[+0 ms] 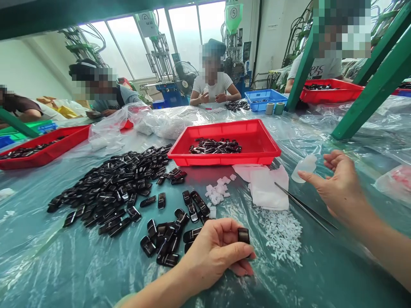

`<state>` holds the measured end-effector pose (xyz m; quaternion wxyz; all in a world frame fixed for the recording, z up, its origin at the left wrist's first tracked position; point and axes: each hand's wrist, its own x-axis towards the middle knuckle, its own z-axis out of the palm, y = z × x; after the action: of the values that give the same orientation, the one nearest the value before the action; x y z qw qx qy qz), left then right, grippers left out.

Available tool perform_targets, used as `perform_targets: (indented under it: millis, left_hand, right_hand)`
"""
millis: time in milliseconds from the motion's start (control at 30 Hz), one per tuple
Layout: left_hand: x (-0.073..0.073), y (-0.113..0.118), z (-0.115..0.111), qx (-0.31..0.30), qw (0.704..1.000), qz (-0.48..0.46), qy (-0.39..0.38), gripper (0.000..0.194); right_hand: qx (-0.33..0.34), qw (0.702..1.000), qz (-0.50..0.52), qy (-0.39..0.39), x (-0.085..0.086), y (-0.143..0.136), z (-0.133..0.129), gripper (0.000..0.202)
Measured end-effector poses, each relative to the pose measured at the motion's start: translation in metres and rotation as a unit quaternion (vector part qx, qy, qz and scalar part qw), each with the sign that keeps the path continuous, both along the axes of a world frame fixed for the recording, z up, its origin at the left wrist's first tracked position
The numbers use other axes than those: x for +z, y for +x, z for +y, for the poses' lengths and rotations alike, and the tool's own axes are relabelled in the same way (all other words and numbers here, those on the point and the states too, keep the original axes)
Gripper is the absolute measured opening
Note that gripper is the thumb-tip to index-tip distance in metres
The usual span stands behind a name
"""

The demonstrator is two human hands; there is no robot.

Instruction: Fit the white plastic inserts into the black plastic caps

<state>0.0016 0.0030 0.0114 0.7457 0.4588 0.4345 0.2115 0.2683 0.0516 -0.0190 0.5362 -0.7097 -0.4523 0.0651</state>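
My left hand [221,252] is closed around a small glossy black plastic piece [243,235], pinched between thumb and fingers. Over at the right, my right hand [342,184] has its thumb and fingers apart, close to a small translucent squeeze bottle [303,169]; whether the thumb touches the bottle I cannot tell. A pair of metal tweezers [303,207] lies between my hands, its tip on a folded white cloth [268,188]. Small clear slivers [282,235] are spread below the cloth. Beside it sit small white foam-like bits [218,190]. Loose black pieces [167,239] lie left of my left hand.
A large heap of black pieces [118,184] covers the left of the plastic-covered table [105,269]. A red tray [224,160] with more pieces stands ahead. Green posts [372,85] rise at the right. Co-workers sit across the table, near another red tray [48,149] and a blue basket [265,100].
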Motion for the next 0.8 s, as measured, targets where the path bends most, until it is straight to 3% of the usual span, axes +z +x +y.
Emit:
perform_targets:
  millis: [100, 233, 433, 533, 667, 800]
  left_hand:
    - [0.000, 0.001, -0.002, -0.012, 1.000, 0.000, -0.005, 0.025]
    - [-0.001, 0.002, -0.005, -0.008, 1.000, -0.001, -0.020, 0.028]
    - [-0.002, 0.004, -0.007, -0.011, 0.998, -0.027, -0.053, 0.029]
    - [-0.002, 0.005, -0.008, -0.018, 0.997, -0.037, -0.067, 0.028]
    - [-0.003, 0.006, -0.008, -0.034, 0.996, -0.038, -0.070, 0.026]
    - [-0.002, 0.005, -0.009, -0.044, 0.995, -0.034, -0.079, 0.026]
  right_hand:
    - [0.051, 0.996, 0.003, -0.067, -0.016, 0.014, 0.013, 0.033]
    - [0.152, 0.983, -0.036, -0.095, -0.016, 0.011, 0.012, 0.024]
    - [0.195, 0.967, -0.162, 0.027, 0.016, -0.025, -0.022, 0.033]
    - [0.241, 0.916, -0.300, 0.119, 0.024, -0.045, -0.041, 0.035]
    - [0.277, 0.873, -0.373, 0.149, 0.026, -0.061, -0.055, 0.040]
    - [0.282, 0.860, -0.397, 0.155, 0.028, -0.064, -0.060, 0.039]
